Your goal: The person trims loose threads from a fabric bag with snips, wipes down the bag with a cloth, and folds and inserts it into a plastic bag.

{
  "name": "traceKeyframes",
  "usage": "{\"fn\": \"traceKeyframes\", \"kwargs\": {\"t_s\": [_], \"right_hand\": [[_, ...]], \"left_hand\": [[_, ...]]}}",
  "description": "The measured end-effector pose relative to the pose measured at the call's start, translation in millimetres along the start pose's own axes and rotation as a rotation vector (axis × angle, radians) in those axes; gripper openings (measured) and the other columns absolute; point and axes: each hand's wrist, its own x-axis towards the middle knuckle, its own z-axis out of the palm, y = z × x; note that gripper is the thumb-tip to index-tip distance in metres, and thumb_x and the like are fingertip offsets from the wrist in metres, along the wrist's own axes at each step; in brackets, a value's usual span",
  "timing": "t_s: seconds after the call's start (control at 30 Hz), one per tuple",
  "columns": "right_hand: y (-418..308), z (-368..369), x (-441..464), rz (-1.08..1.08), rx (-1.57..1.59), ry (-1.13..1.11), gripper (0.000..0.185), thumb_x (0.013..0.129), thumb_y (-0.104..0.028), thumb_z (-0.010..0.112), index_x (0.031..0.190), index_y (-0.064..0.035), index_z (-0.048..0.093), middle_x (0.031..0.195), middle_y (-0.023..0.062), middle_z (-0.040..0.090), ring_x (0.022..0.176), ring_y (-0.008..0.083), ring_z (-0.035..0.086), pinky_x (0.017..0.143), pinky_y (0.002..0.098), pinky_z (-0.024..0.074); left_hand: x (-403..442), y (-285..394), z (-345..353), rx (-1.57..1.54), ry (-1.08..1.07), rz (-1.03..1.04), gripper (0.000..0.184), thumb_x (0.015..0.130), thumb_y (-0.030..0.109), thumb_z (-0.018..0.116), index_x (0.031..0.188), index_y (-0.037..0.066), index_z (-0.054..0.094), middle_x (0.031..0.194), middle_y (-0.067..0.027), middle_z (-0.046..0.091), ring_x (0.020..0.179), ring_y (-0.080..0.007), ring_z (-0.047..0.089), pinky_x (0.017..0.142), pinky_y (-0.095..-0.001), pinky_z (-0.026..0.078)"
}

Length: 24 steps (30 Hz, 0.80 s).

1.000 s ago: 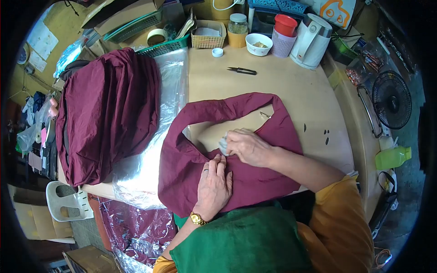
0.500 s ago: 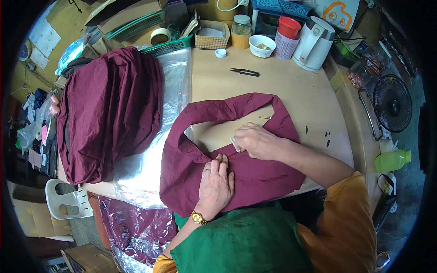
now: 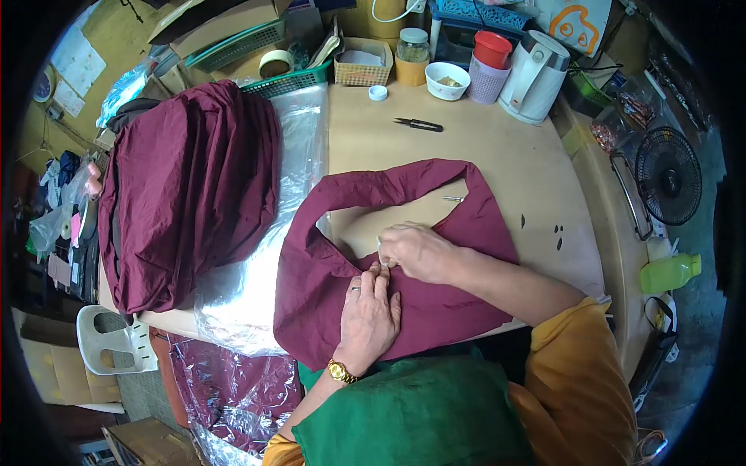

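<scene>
A maroon fabric bag [image 3: 458, 299] with a wide looped strap lies flat on the table in front of me. My left hand [image 3: 368, 317] rests on it with fingers stretched out, pressing the cloth just below the bag's opening. Close to those fingertips, my right hand [image 3: 420, 252] is closed around a small white piece [image 3: 381, 252], mostly hidden by the fingers; its kind is unclear. That hand is at the opening's edge. A small metal piece [image 3: 454, 199] shows at the right end of the opening.
A heap of maroon fabric [image 3: 186, 194] stands at left, beside clear plastic sheets [image 3: 299, 140]. Black thread snips [image 3: 419, 124] lie beyond the bag. A white kettle [image 3: 534, 78], a bowl [image 3: 447, 80] and a jar [image 3: 412, 56] line the back. A fan [image 3: 668, 175] is at right.
My right hand has moved left along the opening's edge with the white piece, up to my left fingertips. My left hand has stayed in place on the bag.
</scene>
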Motion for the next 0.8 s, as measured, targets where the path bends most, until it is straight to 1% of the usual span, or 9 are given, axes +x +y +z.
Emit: {"fn": "traceKeyframes", "kwargs": {"t_s": [0.07, 0.2, 0.33, 0.47, 0.53, 0.67, 0.73, 0.77, 0.8], "right_hand": [[4.9, -2.1, -14.2, -0.035, 0.010, 0.131, 0.006, 0.072, -0.001, 0.064, 0.075, -0.0067, 0.063, 0.085, 0.0121, 0.062, 0.086, 0.0340, 0.062, 0.079, 0.0447, 0.0484], [4.1, -21.8, -13.1, 0.008, -0.171, -0.040, 0.005, 0.073, -0.003, 0.064, 0.078, -0.0044, 0.063, 0.084, 0.0118, 0.060, 0.087, 0.0312, 0.062, 0.081, 0.0435, 0.0479], [-4.3, 12.8, -2.4, -0.033, -0.120, 0.146, 0.008, 0.072, -0.006, 0.067, 0.078, -0.0052, 0.063, 0.084, 0.0116, 0.059, 0.088, 0.0315, 0.061, 0.082, 0.0425, 0.0486], [4.6, -8.8, -16.0, -0.071, -0.134, 0.135, 0.008, 0.071, -0.006, 0.067, 0.078, -0.0050, 0.062, 0.084, 0.0111, 0.059, 0.088, 0.0311, 0.061, 0.081, 0.0426, 0.0485], [3.0, -19.0, -13.9, 0.000, -0.295, -0.029, 0.009, 0.071, -0.005, 0.067, 0.078, -0.0042, 0.061, 0.084, 0.0111, 0.059, 0.087, 0.0311, 0.061, 0.080, 0.0432, 0.0482], [-8.0, 10.8, -9.1, 0.022, -0.003, 0.183, 0.007, 0.076, -0.002, 0.063, 0.078, -0.0049, 0.057, 0.086, 0.0109, 0.055, 0.088, 0.0306, 0.057, 0.079, 0.0429, 0.0463], [-18.1, 3.3, -15.9, 0.036, -0.051, 0.176, 0.006, 0.078, -0.003, 0.062, 0.081, -0.0055, 0.058, 0.089, 0.0101, 0.054, 0.090, 0.0298, 0.056, 0.079, 0.0421, 0.0456], [-22.4, -0.1, -18.7, 0.076, -0.102, 0.178, 0.005, 0.080, -0.004, 0.061, 0.083, -0.0060, 0.058, 0.091, 0.0093, 0.054, 0.091, 0.0290, 0.055, 0.079, 0.0412, 0.0449], [-23.6, 0.9, -19.9, 0.052, -0.107, 0.182, 0.005, 0.080, -0.004, 0.061, 0.083, -0.0060, 0.058, 0.091, 0.0093, 0.054, 0.091, 0.0290, 0.055, 0.079, 0.0412, 0.0449]], "left_hand": [[-2.7, 0.4, -0.7, -0.010, -0.010, -0.007, 0.050, 0.090, 0.020, 0.059, 0.132, -0.006, 0.050, 0.128, -0.0206, 0.053, 0.115, -0.0352, 0.053, 0.102, -0.0414, 0.042], [0.3, 1.2, -1.5, -0.037, -0.011, 0.017, 0.053, 0.089, 0.016, 0.061, 0.134, -0.006, 0.046, 0.129, -0.0223, 0.051, 0.118, -0.0378, 0.051, 0.102, -0.0431, 0.043], [1.3, 2.5, -2.2, -0.062, -0.030, -0.017, 0.052, 0.089, 0.015, 0.061, 0.134, -0.005, 0.047, 0.129, -0.0218, 0.051, 0.118, -0.0380, 0.051, 0.102, -0.0432, 0.043], [0.1, 0.3, -1.4, -0.037, 0.003, 0.014, 0.053, 0.088, 0.015, 0.062, 0.135, -0.005, 0.046, 0.129, -0.0214, 0.051, 0.118, -0.0380, 0.051, 0.102, -0.0432, 0.043], [0.9, 1.8, -2.9, -0.038, -0.014, 0.007, 0.053, 0.088, 0.015, 0.062, 0.134, -0.005, 0.046, 0.129, -0.0213, 0.050, 0.118, -0.0379, 0.051, 0.101, -0.0432, 0.043], [0.7, -3.8, -1.9, -0.045, 0.024, 0.010, 0.054, 0.088, 0.016, 0.063, 0.134, -0.004, 0.046, 0.128, -0.0210, 0.050, 0.117, -0.0375, 0.051, 0.100, -0.0435, 0.043], [-1.2, -8.9, -3.4, -0.155, 0.014, 0.075, 0.054, 0.086, 0.014, 0.066, 0.134, -0.004, 0.046, 0.126, -0.0206, 0.051, 0.113, -0.0372, 0.053, 0.097, -0.0437, 0.045], [1.2, -8.3, -15.3, -0.304, 0.046, 0.074, 0.044, 0.084, 0.011, 0.069, 0.125, 0.002, 0.058, 0.119, -0.0193, 0.053, 0.106, -0.0346, 0.056, 0.092, -0.0430, 0.046], [4.2, -8.0, -28.2, -0.293, 0.067, 0.070, 0.044, 0.084, 0.011, 0.069, 0.125, 0.002, 0.058, 0.119, -0.0193, 0.053, 0.106, -0.0346, 0.056, 0.092, -0.0430, 0.046]]}}
